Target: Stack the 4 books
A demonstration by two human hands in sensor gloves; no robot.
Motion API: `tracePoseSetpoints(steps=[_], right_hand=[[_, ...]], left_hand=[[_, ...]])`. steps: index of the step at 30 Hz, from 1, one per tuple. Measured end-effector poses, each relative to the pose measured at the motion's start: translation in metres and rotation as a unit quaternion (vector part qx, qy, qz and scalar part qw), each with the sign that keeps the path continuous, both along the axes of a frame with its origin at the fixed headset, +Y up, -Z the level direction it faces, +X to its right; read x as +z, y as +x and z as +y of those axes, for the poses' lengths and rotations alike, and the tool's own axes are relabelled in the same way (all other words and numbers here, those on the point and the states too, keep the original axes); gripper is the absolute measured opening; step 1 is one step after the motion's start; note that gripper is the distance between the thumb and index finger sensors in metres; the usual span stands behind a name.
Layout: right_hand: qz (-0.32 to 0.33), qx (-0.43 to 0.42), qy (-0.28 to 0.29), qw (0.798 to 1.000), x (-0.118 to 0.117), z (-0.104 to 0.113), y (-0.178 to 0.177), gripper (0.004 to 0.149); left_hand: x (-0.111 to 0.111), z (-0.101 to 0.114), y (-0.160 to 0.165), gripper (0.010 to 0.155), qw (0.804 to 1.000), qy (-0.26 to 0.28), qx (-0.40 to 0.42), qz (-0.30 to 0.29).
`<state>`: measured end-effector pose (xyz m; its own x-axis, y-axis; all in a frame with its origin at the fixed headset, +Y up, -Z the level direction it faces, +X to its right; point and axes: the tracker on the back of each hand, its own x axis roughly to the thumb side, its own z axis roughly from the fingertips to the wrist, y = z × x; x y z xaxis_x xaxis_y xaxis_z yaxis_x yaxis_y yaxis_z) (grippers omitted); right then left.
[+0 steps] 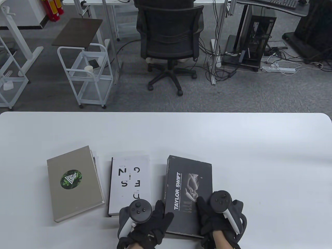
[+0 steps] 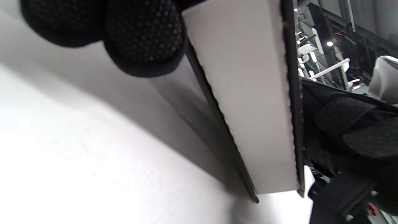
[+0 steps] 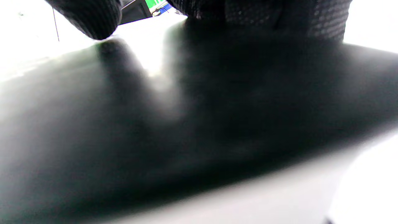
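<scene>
Three books lie in a row at lower centre of the counter [image 1: 233, 145]: a tan book [image 1: 74, 182] at left, a white book [image 1: 129, 185] in the middle, a black book [image 1: 190, 194] at right. The left hand [image 1: 145, 223] holds the black book's near left edge; the right hand [image 1: 220, 220] holds its near right corner, thumb on the cover. The left wrist view shows its near end raised off the counter. A fourth book's edge shows under the tan one.

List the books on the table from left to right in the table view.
Beige book with a green round emblem → white book with scattered black letters → black Taylor Swift book. A fourth book is not clearly told apart.
</scene>
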<state>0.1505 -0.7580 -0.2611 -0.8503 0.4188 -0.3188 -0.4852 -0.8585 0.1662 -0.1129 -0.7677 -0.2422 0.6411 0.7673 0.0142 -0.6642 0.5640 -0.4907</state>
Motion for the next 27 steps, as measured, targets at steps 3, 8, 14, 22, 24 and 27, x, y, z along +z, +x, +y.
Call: tracePoseSetpoints(steps=[3,8,14,22,24,27], right_hand=[[0.001,0.006,0.002,1.000,0.000,0.001,-0.001,0.083],[0.005,-0.004,-0.008,1.000,-0.004,0.001,-0.001,0.082],[0.014,-0.021,-0.003,1.000,-0.006,0.004,-0.001,0.081],[0.017,-0.048,0.023,0.998,-0.007,0.012,-0.001,0.072],[0.013,-0.055,0.035,0.998,-0.006,0.016,0.001,0.072],[0.010,-0.064,0.048,0.997,-0.005,0.020,0.002,0.074]], left_hand=[[0.001,0.001,0.001,0.081,1.000,0.009,-0.002,-0.001],[0.002,0.002,0.002,0.081,1.000,0.015,0.010,-0.005],[-0.002,0.010,-0.006,0.078,1.000,0.028,0.012,0.007],[-0.013,0.043,-0.026,0.072,0.998,0.049,-0.037,0.015],[-0.014,0.051,-0.036,0.072,0.997,0.053,-0.041,0.026],[-0.017,0.061,-0.052,0.071,0.997,0.055,-0.036,0.048]])
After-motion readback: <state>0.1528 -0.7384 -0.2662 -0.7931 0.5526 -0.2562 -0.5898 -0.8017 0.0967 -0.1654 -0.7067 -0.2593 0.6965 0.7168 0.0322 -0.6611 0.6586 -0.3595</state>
